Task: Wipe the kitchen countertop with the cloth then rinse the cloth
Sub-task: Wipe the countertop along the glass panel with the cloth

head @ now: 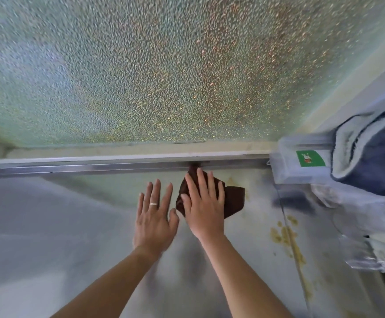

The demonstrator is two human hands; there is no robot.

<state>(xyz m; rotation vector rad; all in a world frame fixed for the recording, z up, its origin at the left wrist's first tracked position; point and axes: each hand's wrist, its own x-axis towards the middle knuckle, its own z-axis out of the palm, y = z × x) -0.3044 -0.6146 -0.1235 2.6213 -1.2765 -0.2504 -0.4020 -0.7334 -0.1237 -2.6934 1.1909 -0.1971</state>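
While flat with fingers straight, right hand (pixel 204 210) presses brown cloth (pixel 233 200) onto countertop (pixel 49 226) just below metal window rail (pixel 95 167) | left hand (pixel 154 216) spread flat beside cloth, holding nothing | yellowish stains (pixel 285 235), blurred, right of cloth

Dark brown cloth (pixel 233 199), pebbled glass (pixel 164 65)

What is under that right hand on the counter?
A dark brown cloth lies under the right hand, whose straight fingers press it flat onto the pale countertop. The cloth's edges stick out past the hand; the part beneath the palm and the counter below it are hidden.
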